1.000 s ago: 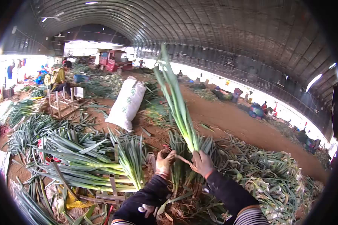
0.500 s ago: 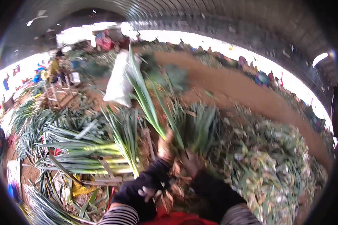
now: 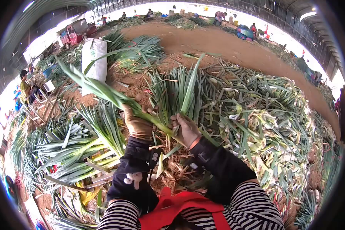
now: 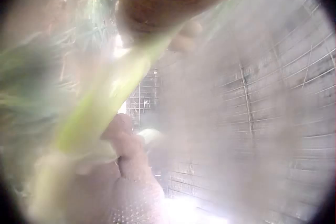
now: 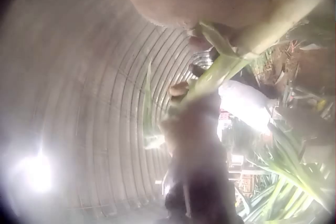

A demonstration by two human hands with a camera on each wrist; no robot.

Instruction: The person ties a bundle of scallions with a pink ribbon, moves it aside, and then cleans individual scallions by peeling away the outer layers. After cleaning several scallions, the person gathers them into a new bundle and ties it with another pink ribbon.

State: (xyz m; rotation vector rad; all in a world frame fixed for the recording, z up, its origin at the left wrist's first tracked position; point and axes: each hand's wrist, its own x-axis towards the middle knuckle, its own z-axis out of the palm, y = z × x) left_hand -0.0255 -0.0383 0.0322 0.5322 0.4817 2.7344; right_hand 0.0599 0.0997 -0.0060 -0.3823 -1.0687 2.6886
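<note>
A leek (image 3: 103, 91) slants across the front of me, its green leaves pointing up and left and its pale stalk running down to the right. My gloved left hand (image 3: 138, 124) grips the stalk around its middle. Lower down, my gloved right hand (image 3: 188, 132) pinches the stalk near its pale end, and a loose strip of leaf (image 5: 215, 37) sticks out there in the right wrist view. In the head view a long leaf (image 3: 191, 82) stands up from the right fingers. The left wrist view shows the blurred stalk (image 4: 105, 98) between both hands.
A pile of stripped leaves (image 3: 268, 126) spreads on the right. Trimmed leeks (image 3: 76, 153) lie on a wooden rack at left. Upright leeks (image 3: 172, 92) stand just ahead. Farther off are a white sack (image 3: 94, 57), a red vehicle (image 3: 76, 32) and a seated person (image 3: 25, 88).
The leek was upright in my right hand; it passed into my left hand and now tilts left, with the right hand at its lower stalk. My view has turned right and down.
</note>
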